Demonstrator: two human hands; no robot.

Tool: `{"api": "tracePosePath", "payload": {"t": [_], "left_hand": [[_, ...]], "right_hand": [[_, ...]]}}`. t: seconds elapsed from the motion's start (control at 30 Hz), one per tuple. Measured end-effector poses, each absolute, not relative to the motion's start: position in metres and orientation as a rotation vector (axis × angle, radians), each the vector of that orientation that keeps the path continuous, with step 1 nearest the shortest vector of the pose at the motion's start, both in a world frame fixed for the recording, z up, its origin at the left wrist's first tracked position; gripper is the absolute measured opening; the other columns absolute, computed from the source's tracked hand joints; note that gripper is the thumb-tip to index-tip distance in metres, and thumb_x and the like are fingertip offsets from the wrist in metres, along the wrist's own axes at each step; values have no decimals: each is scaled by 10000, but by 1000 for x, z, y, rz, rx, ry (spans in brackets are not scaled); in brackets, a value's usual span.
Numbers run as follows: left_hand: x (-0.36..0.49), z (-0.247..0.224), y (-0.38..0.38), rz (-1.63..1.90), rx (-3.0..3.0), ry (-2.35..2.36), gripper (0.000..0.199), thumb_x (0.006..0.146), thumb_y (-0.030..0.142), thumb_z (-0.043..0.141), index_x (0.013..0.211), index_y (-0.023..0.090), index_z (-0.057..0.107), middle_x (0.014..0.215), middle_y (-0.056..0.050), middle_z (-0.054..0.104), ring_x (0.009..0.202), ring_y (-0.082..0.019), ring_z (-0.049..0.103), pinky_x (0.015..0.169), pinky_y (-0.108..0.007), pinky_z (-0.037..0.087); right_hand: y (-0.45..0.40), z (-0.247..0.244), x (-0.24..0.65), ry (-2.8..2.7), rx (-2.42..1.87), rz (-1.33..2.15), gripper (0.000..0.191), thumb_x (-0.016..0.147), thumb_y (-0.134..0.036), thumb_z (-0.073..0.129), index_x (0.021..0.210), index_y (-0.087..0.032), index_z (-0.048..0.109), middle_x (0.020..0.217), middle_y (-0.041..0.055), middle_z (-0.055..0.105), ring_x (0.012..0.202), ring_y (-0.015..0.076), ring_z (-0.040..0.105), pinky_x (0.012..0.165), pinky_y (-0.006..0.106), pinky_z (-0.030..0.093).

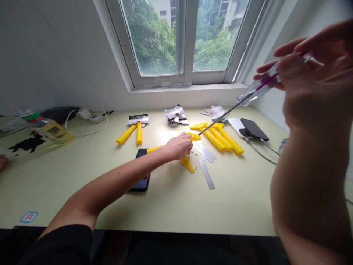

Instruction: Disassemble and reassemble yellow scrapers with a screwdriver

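Note:
My left hand is closed on a yellow plastic scraper, whose handle sticks out leftward under the wrist. In my raised right hand is a screwdriver with a clear handle and a purple stripe. Its long shaft slants down, with the tip at the scraper's head. Below the left hand lies a loose yellow scraper part, with several small screws near it. Flat metal blades rest to the right of that part.
Several yellow scrapers lie at the back right, beside a white power bank and a dark phone. Packaged yellow scrapers and packaging cards sit toward the window. A phone is under my left forearm; a bottle lies left.

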State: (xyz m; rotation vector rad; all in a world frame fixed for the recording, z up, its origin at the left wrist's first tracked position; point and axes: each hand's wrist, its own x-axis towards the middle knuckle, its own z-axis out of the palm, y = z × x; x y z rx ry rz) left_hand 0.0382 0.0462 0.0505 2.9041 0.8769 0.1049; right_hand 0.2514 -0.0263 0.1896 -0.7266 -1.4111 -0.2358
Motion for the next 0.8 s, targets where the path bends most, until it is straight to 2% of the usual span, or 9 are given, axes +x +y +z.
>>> {"api": "tracePosePath", "payload": {"t": [0.23,0.37,0.5,0.6,0.8], "left_hand": [[28,60,48,143,2883,922,128,854,185,615,872,188,742,965,-89,603,966,-230,539,713,-285,488],[16,65,40,114,2953,717,173,833,244,671,991,228,740,1150,-88,603,1116,-253,516,800,-310,504],[13,60,30,64,3054,459,184,766,236,750,949,218,740,1319,-84,547,1186,-269,499,803,-318,521],[17,55,27,44,3099,373,168,760,211,748,927,209,738,1322,-87,545,1171,-271,511,791,-324,530],[24,54,32,23,3109,317,67,786,153,696,829,196,723,1278,-83,561,1178,-257,506,763,-286,521]], "right_hand": [[-18,190,269,-1424,-725,-277,140,879,-190,663,1016,-214,665,965,61,677,832,228,712,714,439,612],[-18,190,273,-1445,-718,-299,159,887,-178,641,1043,-207,648,975,62,665,792,230,710,686,448,598],[-24,191,261,-1379,-730,-255,155,877,-124,635,1006,-210,637,985,59,644,841,240,708,739,456,600],[-26,191,256,-1356,-729,-238,143,866,-102,640,970,-199,645,959,66,642,827,235,705,738,452,606],[-26,190,261,-1428,-797,-313,143,907,-182,620,1049,-168,620,1017,72,648,849,211,700,741,434,604]]}}
